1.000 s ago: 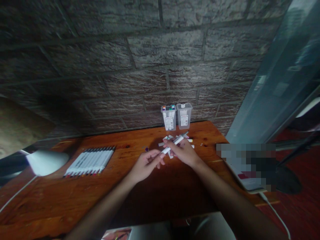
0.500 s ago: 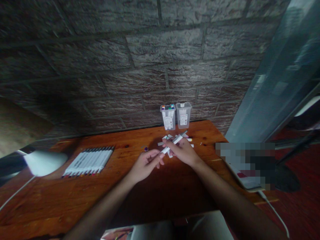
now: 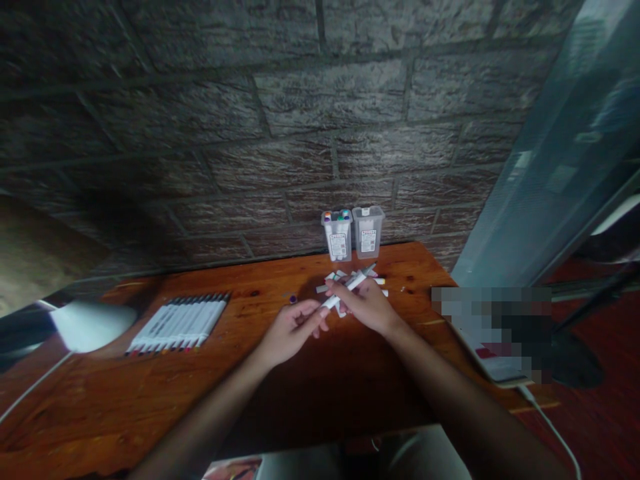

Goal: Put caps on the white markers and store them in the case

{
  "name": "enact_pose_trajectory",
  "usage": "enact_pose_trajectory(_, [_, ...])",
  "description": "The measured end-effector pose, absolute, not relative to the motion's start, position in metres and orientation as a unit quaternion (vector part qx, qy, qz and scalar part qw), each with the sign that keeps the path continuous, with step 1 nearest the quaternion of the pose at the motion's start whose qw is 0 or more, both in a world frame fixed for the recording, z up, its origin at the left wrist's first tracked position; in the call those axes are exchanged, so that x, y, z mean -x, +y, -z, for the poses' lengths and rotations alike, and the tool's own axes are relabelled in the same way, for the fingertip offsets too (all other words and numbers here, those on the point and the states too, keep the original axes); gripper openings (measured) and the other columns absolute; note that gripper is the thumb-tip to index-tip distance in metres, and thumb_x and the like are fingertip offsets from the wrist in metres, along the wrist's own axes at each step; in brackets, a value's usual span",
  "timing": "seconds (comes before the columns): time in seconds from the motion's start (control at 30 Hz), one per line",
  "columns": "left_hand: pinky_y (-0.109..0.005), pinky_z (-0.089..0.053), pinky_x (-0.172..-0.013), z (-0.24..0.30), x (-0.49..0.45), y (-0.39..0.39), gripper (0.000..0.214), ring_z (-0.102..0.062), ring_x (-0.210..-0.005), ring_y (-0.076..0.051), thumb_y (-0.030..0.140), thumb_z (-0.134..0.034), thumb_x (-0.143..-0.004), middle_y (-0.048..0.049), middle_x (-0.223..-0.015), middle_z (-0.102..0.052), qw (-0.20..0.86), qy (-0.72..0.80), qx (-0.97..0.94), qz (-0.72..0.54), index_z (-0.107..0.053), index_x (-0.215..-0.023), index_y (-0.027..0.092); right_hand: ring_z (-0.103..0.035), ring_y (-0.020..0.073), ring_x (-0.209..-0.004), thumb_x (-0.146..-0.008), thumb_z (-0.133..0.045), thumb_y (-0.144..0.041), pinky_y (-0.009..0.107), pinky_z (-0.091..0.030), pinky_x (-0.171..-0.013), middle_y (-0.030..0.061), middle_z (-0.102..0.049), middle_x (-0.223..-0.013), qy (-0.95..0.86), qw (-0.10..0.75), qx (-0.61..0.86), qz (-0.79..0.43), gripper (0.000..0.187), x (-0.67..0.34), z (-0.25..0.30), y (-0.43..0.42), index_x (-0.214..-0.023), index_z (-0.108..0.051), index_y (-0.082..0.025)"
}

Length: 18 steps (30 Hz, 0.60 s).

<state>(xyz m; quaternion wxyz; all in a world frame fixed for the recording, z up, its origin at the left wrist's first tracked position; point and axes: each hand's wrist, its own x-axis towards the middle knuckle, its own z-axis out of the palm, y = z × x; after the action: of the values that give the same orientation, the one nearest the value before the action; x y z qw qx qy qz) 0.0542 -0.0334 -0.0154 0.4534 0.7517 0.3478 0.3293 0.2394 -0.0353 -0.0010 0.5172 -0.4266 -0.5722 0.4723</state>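
While the white marker [image 3: 356, 280] slants toward the right clear box [image 3: 369, 247], the left hand [image 3: 291, 331] pinches its near end and the right hand [image 3: 373, 307], nearer that box, its middle.

Table [image 3: 95, 407]: set before the wall [image 3: 300, 160], which I take as twelve on my clock, centred on the held marker [image 3: 359, 279]. Held marker: over the table, between left hand [image 3: 293, 331] at eight and right hand [image 3: 370, 305] at four; far end towards two. Loose markers [image 3: 380, 281]: on the table, partly behind and beneath the right hand. Containers: two, side by side at twelve, near the wall; left container [image 3: 337, 241] with markers in it, right container [image 3: 369, 235] just beside. Marker row [image 3: 180, 322]: at nine, well apart from me; lamp [image 3: 94, 327] beyond it. Masked flat item [image 3: 475, 340]: at three, by the table's right edge; cable [image 3: 553, 420] trailing from it towards four.
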Motion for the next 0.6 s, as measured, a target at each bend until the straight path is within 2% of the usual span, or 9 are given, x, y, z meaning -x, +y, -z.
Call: enact_pose_trajectory(0.6, [-0.023, -0.047, -0.058, 0.0199, -0.0524, -0.0309, 0.027, -0.058, -0.059, -0.01, 0.037, -0.055, -0.092, -0.0028, -0.072, -0.066, 0.443, 0.348, -0.757, -0.33, -0.064, -0.085, 0.012, -0.05, 0.0092, -0.045, -0.082, -0.063, -0.049, 0.022, -0.04, -0.045, -0.0031, -0.057, -0.051, -0.583, 0.511, 0.428, -0.465, 0.035, -0.2396, -0.0005, -0.0358, -0.074, -0.069, -0.016])
